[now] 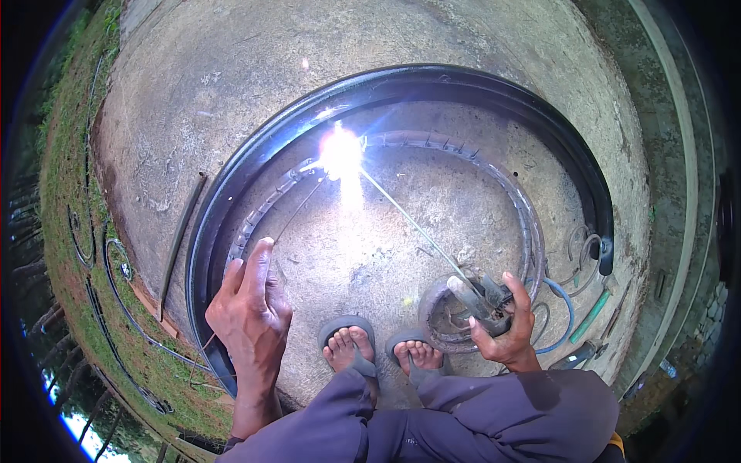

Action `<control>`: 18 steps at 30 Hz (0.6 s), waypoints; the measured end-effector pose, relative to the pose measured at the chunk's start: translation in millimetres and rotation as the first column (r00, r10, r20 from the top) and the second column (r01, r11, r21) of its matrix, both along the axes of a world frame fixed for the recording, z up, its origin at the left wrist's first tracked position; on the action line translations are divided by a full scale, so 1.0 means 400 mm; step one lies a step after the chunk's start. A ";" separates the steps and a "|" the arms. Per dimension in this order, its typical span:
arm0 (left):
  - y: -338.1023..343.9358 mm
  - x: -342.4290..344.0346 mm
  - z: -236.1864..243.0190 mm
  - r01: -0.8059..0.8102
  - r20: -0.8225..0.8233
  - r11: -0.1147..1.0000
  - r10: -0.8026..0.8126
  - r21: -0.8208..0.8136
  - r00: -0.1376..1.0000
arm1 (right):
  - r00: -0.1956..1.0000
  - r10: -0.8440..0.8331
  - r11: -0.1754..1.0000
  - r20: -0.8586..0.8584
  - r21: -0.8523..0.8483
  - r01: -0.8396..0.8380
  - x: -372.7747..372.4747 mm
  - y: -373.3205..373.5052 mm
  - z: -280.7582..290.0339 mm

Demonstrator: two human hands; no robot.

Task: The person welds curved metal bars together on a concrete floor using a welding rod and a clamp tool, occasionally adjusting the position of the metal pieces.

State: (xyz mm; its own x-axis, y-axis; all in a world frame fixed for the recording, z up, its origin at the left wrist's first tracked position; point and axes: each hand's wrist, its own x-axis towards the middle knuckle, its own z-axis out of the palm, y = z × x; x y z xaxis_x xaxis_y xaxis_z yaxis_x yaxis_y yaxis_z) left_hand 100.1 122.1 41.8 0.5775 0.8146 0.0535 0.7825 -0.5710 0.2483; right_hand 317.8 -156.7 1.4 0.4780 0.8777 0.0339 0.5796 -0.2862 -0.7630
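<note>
My left hand pinches a thin metal rod that reaches toward a bright welding arc; it rests over the left part of a curved, segmented metal piece. My right hand grips a dark electrode holder, from which a long pale electrode runs up to the glare. The arc hides the joint it touches. A large curved black metal bar arches around the inner ring on the concrete.
My sandalled feet stand inside the arch. At left lie a loose bar, grass and dark cables. At right are coiled hoses, a green cylindrical item and a concrete edge.
</note>
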 end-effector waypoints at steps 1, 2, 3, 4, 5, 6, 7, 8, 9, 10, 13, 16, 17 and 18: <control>0.002 -0.004 -0.002 0.013 0.008 1.000 -0.013 0.021 1.000 | 1.000 0.003 1.000 -0.009 0.014 -0.003 0.001 -0.007 -0.004; -0.005 0.007 0.010 -0.023 -0.004 0.999 0.023 -0.026 1.000 | 1.000 0.005 1.000 -0.016 0.028 -0.005 0.003 -0.012 -0.008; -0.006 0.010 0.009 -0.023 0.014 1.000 0.024 -0.019 1.000 | 1.000 -0.005 0.999 -0.017 0.035 0.005 0.003 -0.016 -0.010; -0.008 0.016 0.015 -0.047 0.001 0.998 0.047 -0.048 0.999 | 1.000 -0.015 0.999 -0.018 0.042 0.015 0.004 -0.020 -0.011; -0.008 0.020 0.023 -0.070 -0.014 0.995 0.069 -0.077 0.998 | 0.999 -0.025 0.999 -0.020 0.048 0.026 0.003 -0.017 -0.010; -0.008 0.021 0.023 -0.066 -0.015 0.995 0.065 -0.071 0.998 | 1.000 -0.002 1.000 -0.030 -0.015 0.002 0.003 -0.009 0.007; -0.008 0.021 0.023 -0.062 -0.015 0.996 0.061 -0.065 0.998 | 0.999 -0.003 1.000 -0.040 -0.021 0.002 0.002 -0.007 0.007; -0.008 0.021 0.024 -0.058 -0.015 0.997 0.057 -0.058 0.998 | 0.999 -0.003 1.000 -0.049 -0.025 0.002 0.001 -0.006 0.008; -0.008 0.022 0.024 -0.057 -0.014 0.997 0.056 -0.059 0.998 | 0.998 -0.003 1.000 -0.058 -0.030 0.001 0.001 -0.005 0.008; -0.008 0.022 0.023 -0.056 -0.012 0.997 0.055 -0.059 0.998 | 0.999 0.001 1.000 -0.048 -0.027 -0.002 0.001 -0.004 0.009; -0.006 0.020 0.016 -0.050 -0.007 0.997 0.050 -0.059 0.999 | 0.999 0.014 1.000 -0.043 -0.022 -0.015 0.002 0.001 0.007; -0.006 0.016 0.010 -0.034 -0.007 0.998 0.034 -0.043 0.999 | 0.998 0.018 1.000 -0.059 -0.024 -0.019 0.001 0.004 0.007; -0.005 0.014 0.008 -0.029 -0.008 0.999 0.028 -0.037 1.000 | 0.998 0.018 0.999 -0.052 -0.028 -0.020 0.002 0.006 0.009; -0.004 0.014 0.006 -0.023 -0.013 0.999 0.023 -0.036 1.000 | 0.999 0.019 0.999 -0.046 -0.033 -0.020 0.002 0.008 0.011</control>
